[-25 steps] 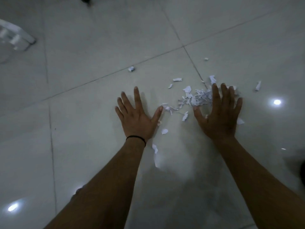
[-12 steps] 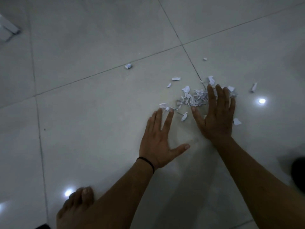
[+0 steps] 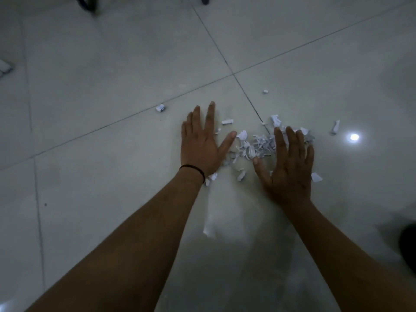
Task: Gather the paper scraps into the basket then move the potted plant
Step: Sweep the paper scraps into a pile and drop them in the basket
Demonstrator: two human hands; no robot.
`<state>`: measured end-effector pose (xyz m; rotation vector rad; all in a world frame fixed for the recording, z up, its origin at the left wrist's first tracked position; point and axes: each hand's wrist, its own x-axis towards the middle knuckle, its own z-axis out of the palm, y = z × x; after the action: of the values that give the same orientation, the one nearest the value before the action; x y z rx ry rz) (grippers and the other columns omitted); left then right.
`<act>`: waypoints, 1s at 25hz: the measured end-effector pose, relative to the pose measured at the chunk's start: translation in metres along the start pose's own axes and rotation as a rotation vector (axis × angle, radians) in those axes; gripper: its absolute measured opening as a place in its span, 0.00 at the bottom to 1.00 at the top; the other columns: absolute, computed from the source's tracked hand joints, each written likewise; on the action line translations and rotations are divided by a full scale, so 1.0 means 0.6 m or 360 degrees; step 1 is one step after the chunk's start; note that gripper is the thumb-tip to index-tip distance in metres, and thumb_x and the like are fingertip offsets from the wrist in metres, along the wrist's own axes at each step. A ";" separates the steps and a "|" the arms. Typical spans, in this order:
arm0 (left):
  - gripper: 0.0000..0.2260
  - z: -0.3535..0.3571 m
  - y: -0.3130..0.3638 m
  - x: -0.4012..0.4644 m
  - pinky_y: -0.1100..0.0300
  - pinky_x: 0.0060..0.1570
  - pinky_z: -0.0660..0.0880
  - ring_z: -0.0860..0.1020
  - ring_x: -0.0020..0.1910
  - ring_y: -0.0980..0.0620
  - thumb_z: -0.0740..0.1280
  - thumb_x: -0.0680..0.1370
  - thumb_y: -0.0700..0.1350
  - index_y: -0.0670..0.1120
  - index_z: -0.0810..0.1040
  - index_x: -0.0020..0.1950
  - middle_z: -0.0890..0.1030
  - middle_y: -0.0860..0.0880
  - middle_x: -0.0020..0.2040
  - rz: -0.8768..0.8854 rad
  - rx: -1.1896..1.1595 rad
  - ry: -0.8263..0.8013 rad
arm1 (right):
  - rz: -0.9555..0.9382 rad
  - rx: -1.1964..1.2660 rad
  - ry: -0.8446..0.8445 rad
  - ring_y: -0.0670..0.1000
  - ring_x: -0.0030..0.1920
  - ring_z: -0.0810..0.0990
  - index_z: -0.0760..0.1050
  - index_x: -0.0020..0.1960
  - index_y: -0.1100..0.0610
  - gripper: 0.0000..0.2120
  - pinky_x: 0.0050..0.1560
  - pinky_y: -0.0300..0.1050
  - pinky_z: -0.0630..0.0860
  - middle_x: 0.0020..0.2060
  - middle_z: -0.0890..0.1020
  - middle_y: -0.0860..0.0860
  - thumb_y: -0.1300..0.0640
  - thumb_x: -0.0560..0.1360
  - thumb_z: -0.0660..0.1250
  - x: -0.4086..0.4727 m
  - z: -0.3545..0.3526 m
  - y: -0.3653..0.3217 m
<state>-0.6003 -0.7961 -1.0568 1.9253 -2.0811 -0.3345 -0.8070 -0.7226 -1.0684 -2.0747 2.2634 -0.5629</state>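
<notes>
A pile of small white paper scraps [image 3: 258, 146] lies on the grey tiled floor [image 3: 112, 75] between my two hands. My left hand [image 3: 201, 145] rests flat on the floor to the left of the pile, fingers spread, a black band on its wrist. My right hand [image 3: 289, 165] lies flat on the pile's right side, fingers apart and partly covering scraps. Loose scraps lie around: one crumpled piece [image 3: 160, 107] at the left, one [image 3: 265, 91] further back, one [image 3: 335, 126] at the right, one [image 3: 316, 177] beside my right hand. Neither basket nor potted plant is in view.
Dark legs of furniture [image 3: 86, 3] stand at the top edge. A white object [image 3: 4, 67] pokes in at the left edge. A dark shape [image 3: 408, 246] sits at the right edge. A lamp's reflection [image 3: 354, 137] shines on the tile right of the scraps.
My left hand has slid forward and to the left side of the pile, flat on the floor. My right hand has hardly moved. The foot at the lower left is out of view.
</notes>
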 end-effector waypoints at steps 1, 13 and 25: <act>0.37 -0.008 -0.021 0.012 0.44 0.76 0.52 0.54 0.78 0.41 0.50 0.76 0.71 0.53 0.47 0.80 0.55 0.39 0.79 -0.0072 0.0044 0.0048 | 0.0005 -0.0003 -0.0002 0.59 0.80 0.56 0.55 0.81 0.53 0.40 0.77 0.63 0.54 0.79 0.60 0.57 0.32 0.76 0.55 0.000 -0.001 0.000; 0.43 -0.035 -0.085 0.058 0.46 0.77 0.49 0.52 0.78 0.38 0.45 0.72 0.75 0.52 0.48 0.80 0.53 0.35 0.78 -0.0326 0.0261 -0.0190 | 0.0010 -0.0049 0.0003 0.60 0.78 0.59 0.59 0.80 0.54 0.41 0.76 0.63 0.56 0.78 0.63 0.57 0.30 0.74 0.55 0.005 -0.001 -0.004; 0.47 0.013 0.025 -0.100 0.43 0.76 0.52 0.47 0.79 0.41 0.53 0.71 0.76 0.51 0.42 0.80 0.45 0.42 0.80 0.0268 0.0156 -0.0152 | 0.0029 0.0052 -0.0026 0.58 0.80 0.55 0.55 0.81 0.53 0.41 0.76 0.65 0.55 0.79 0.59 0.56 0.31 0.75 0.56 0.000 -0.002 -0.003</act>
<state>-0.6131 -0.7352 -1.0620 1.8029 -2.3441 -0.2976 -0.8054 -0.7223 -1.0666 -2.0338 2.2465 -0.5761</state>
